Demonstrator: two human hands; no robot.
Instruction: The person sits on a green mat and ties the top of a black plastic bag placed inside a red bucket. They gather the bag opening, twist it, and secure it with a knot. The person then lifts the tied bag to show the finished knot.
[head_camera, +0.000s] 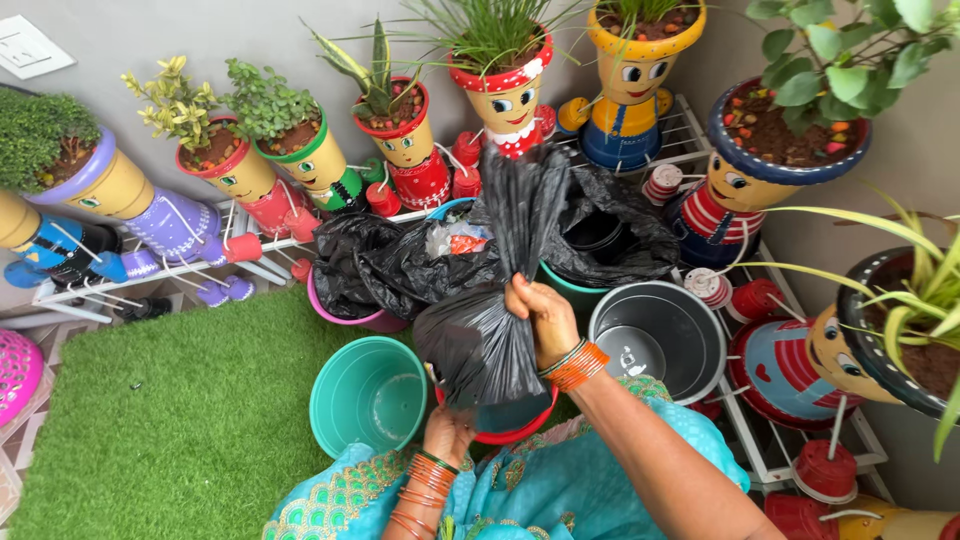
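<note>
The right hand (540, 312) is closed around the twisted neck of a black plastic bag (480, 345) and pinches it tight, and the loose top of the bag stands up above the fist. The left hand (447, 432) is under the bag, at its bottom, with the fingers curled against the plastic; how firmly it grips I cannot tell. Both wrists carry orange and green bangles.

The bag hangs just over a red bucket (510, 432), which shows only as a rim below it. Left of the bag stands an empty teal bucket (368, 395) on the green artificial grass (170, 420). Right of the bag is a grey metal bucket (660, 335). Behind the bag, a pink bucket (350, 318) and another teal one are lined with more black bags (390, 262). Further behind the bag, painted doll-shaped flower pots (505, 95) with plants sit on a white rack (690, 125).
</note>
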